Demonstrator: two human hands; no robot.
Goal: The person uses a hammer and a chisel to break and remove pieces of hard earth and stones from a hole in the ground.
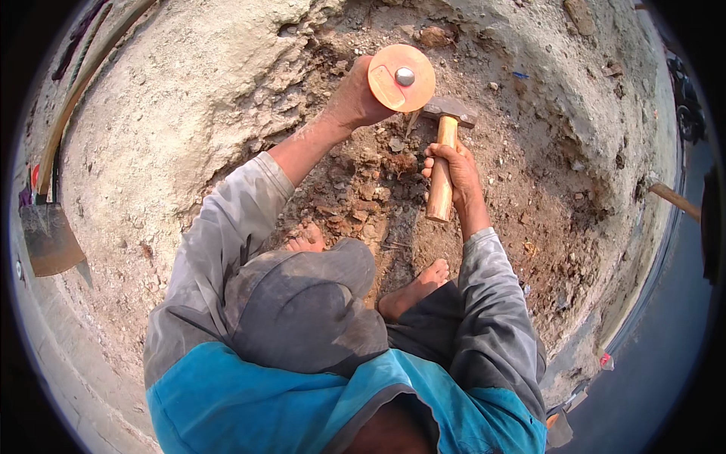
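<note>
My left hand [361, 97] is closed beneath the round orange guard of a chisel [420, 57]. The chisel's metal striking end shows at the middle of the guard; its shaft is mostly hidden, and where its point rests I cannot tell. In my right hand [463, 174] is a hammer [441, 200], gripped by its short wooden handle. The hammer's dark steel head lies just right of and below the guard, close to it in the picture. Under both hands is a dug hollow of broken brown earth and stones [370, 181].
Pale, rough ground [204, 91] rises around the hollow. At the far left lies a long wooden-handled digging tool with a broad metal blade [51, 240]. Another wooden handle [673, 198] juts out at the right, beside a grey paved strip [658, 363].
</note>
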